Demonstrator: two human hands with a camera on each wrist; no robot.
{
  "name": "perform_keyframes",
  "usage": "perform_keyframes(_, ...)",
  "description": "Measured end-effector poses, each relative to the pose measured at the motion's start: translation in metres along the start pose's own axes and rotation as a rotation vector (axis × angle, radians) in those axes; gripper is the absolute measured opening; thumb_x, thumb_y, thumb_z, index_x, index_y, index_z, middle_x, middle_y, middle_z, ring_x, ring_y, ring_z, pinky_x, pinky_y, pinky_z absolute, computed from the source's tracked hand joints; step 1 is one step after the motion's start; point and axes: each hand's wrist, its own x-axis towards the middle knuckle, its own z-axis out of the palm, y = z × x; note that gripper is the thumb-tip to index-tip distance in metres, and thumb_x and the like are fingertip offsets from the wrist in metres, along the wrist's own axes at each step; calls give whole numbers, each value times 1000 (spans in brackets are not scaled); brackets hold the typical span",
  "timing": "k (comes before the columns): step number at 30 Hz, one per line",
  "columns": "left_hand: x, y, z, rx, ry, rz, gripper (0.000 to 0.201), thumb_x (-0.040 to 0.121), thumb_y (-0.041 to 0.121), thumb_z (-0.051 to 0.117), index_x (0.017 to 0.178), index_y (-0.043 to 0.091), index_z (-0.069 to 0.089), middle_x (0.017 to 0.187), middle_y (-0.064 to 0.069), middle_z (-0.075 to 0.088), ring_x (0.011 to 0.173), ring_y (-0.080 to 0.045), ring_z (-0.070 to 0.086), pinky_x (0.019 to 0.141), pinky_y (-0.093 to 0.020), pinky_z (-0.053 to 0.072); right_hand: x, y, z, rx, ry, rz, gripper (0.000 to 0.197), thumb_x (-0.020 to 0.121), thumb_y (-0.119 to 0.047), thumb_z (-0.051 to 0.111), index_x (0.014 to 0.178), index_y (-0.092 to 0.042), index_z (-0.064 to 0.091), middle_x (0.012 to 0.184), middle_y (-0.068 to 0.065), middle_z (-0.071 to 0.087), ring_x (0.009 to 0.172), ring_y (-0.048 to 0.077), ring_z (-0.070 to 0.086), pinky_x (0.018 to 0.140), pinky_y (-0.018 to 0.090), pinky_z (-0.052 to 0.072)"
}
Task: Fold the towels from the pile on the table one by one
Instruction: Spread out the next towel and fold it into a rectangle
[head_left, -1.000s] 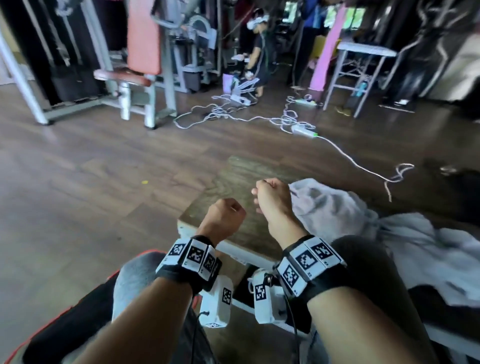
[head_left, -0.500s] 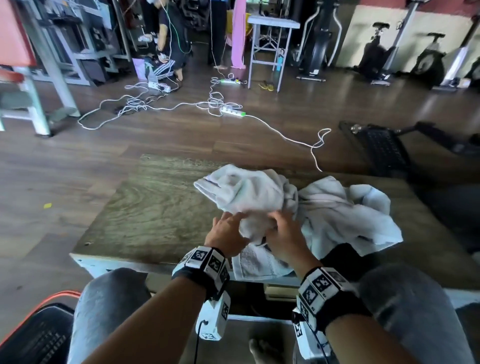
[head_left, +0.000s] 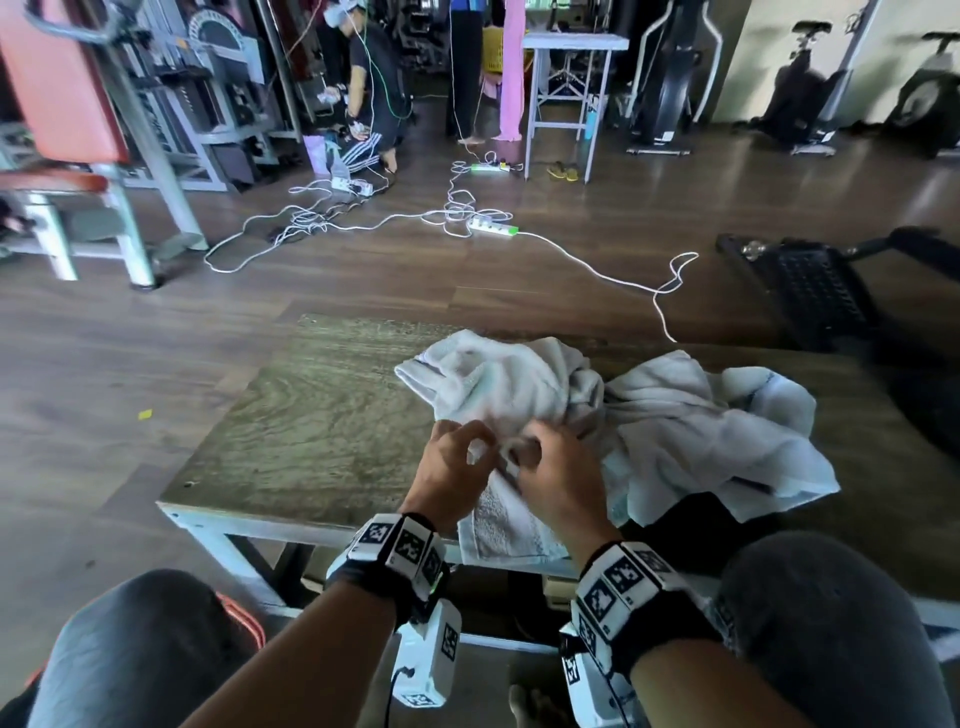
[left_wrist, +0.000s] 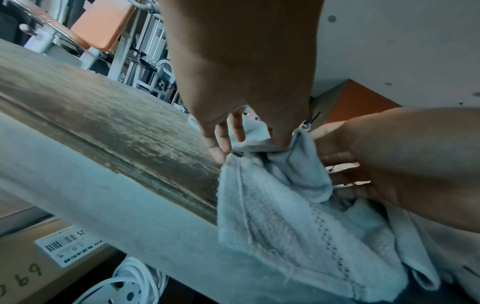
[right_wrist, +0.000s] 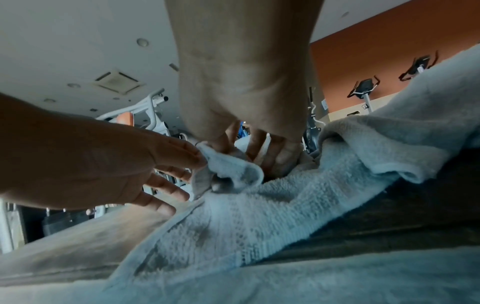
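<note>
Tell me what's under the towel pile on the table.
Under the towel pile the wooden table shows around its edges. One towel end overhangs the near edge. Anything beneath the cloth is hidden.

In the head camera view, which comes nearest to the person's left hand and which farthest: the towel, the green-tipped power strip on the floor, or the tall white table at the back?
From the left hand:
1. Towel, on the wooden table, pinched by this hand.
2. Green-tipped power strip, on the floor beyond the table.
3. Tall white table, at the back of the room, slightly right.

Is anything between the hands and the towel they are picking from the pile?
No. The left hand and right hand already pinch the towel at the table edge; nothing visible intervenes.
</note>
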Motion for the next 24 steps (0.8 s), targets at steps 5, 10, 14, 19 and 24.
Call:
perform_keyframes(5, -11, 7, -3, 3, -15, -35, 43, 83, 16, 71, 123, 20, 57, 103, -6, 48, 98, -25, 52, 87, -29, 47, 6, -16, -17, 411, 106, 69, 12, 99, -18, 48, 98, -23, 59, 75, -8, 62, 73, 19, 63, 61, 32, 48)
perform_keyframes(10, -24, 10, -8, -13, -54, -91, 38, 84, 17, 68, 121, 17, 55, 98, -6, 53, 100, -24, 46, 82, -27, 42, 2, -23, -26, 397, -66, 50, 12, 101, -23, 46, 104, -20, 57, 81, -8, 60, 73, 12, 57, 63, 26, 40)
perform_keyframes(14, -28, 9, -10, 36, -91, -115, 38, 84, 17, 64, 121, 15, 53, 97, -11, 60, 96, -27, 48, 78, -30, 39, -5, -13, -17, 398, -156, 66, 12, 102, -24, 47, 103, -17, 58, 86, -4, 63, 80, 16, 60, 65, 28, 43)
perform_keyframes(19, -32, 6, -7, 58, -91, -123, 41, 78, 24, 60, 119, 21, 52, 94, -7, 63, 93, -30, 57, 82, -47, 53, -8, -5, -13, 394, -178, 68, 15, 101, -24, 49, 105, -14, 59, 91, 1, 65, 87, 22, 61, 72, 31, 46)
perform_keyframes(24, -36, 9, -1, 90, -89, -157, 48, 82, 21, 63, 128, 20, 49, 107, -12, 63, 107, -29, 51, 89, -40, 49, -8, -3, -12, 378, -181, 75, 15, 101, -26, 47, 104, -16, 58, 88, -1, 63, 83, 22, 61, 68, 30, 44)
